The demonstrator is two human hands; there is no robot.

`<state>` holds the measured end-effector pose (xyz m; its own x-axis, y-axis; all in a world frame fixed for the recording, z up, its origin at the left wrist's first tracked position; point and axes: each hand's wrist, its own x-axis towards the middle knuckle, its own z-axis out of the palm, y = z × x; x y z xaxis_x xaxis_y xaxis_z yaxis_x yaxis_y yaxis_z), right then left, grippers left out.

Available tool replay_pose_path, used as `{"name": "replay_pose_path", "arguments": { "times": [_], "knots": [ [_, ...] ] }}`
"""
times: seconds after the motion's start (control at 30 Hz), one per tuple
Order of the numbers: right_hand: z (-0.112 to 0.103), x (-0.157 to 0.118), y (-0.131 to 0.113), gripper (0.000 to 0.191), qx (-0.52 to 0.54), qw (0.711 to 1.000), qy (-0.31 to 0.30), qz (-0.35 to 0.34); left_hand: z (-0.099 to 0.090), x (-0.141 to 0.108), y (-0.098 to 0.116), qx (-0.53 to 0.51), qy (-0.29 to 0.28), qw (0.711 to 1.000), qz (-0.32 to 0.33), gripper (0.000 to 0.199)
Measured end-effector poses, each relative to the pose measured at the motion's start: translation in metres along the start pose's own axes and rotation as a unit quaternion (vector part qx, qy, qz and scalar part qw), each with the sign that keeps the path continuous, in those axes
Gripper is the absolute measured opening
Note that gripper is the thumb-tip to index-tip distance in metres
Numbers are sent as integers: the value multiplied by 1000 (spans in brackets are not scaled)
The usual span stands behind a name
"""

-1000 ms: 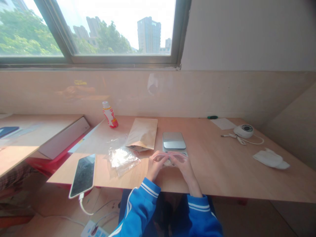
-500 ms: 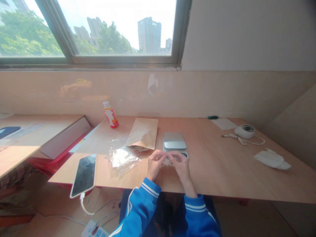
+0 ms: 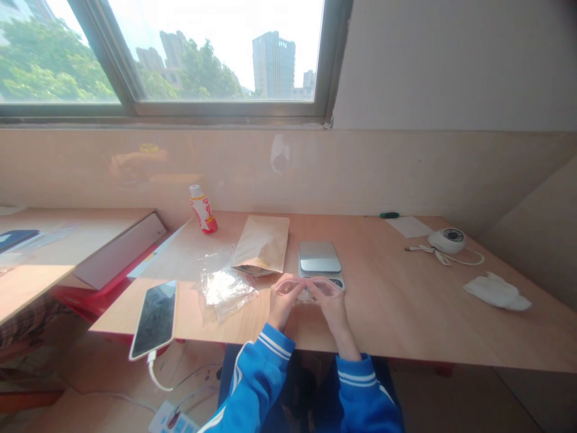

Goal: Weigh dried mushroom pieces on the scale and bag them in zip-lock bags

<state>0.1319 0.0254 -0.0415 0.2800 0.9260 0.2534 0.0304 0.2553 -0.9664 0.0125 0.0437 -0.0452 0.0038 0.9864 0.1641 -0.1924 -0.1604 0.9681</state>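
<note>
My left hand [image 3: 285, 296] and my right hand [image 3: 328, 297] meet at the fingertips just in front of a kitchen scale [image 3: 320, 257] with a silver plate. Both hands are closed in a pinch, thumbs and fingers together. Something small and clear or whitish shows between and below the fingertips, too small to make out. Left of the hands lie crumpled clear plastic bags [image 3: 229, 292]. Behind those bags is a brown paper pouch [image 3: 264, 242], lying flat with its mouth toward me.
On the table [image 3: 383, 319], a bottle [image 3: 204, 210] stands at the back left and a phone [image 3: 154, 319] overhangs the left edge. A white fan [image 3: 447, 240], cable, paper [image 3: 409, 227], green tool [image 3: 389, 215] and white tissue [image 3: 496, 291] are on the right.
</note>
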Motion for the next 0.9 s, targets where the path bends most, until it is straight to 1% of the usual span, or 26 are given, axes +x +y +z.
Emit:
{"name": "replay_pose_path", "arguments": {
  "times": [0.13,0.23,0.4,0.57,0.7,0.77,0.83,0.9],
  "knots": [
    [4,-1,3,19,2,1000,17,-3,-1,1,-2,-8,13,1000,-9,20],
    [3,-1,1,20,-1,1000,19,-8,-1,1,-1,-5,12,1000,-19,21],
    [-2,0,-5,26,-11,1000,-17,-11,0,1,0,3,-2,1000,-25,24],
    [4,-2,-3,27,-9,1000,22,-3,1,0,-1,-2,21,999,-35,26],
    [8,-3,-4,28,-11,1000,29,-5,1,1,1,4,34,999,-27,28],
    [5,-2,-4,33,-12,1000,17,-8,0,1,3,0,30,999,-27,30],
    [-2,-1,-2,46,-7,1000,-4,-2,0,2,3,-9,23,999,-29,36],
    [-10,0,4,59,-8,1000,-12,17,0,3,-1,-32,21,998,-42,44]
  ]
}}
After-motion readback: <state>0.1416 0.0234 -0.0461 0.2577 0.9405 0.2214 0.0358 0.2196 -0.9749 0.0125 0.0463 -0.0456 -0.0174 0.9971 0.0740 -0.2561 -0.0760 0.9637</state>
